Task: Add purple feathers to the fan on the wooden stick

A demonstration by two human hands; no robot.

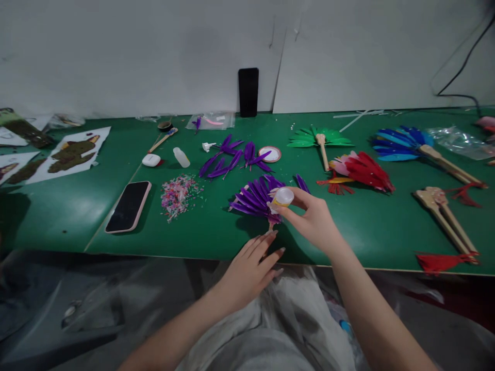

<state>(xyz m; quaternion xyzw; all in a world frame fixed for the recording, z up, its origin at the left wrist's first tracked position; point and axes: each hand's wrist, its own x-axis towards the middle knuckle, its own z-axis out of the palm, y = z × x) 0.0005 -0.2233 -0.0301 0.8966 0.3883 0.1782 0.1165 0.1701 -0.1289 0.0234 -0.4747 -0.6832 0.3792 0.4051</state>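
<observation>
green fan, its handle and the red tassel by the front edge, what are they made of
The green fan looks like dyed feathers, slightly glossy: its blades are thin, pointed and separate. Its handle seems to be wood or bamboo, with a dull, pale tan surface. The red tassel appears to be soft matte thread, with loose strands; cotton or synthetic, I can't tell.

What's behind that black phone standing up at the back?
The pale wall shows all around the upper part of the black phone; anything directly behind it is covered.
</observation>
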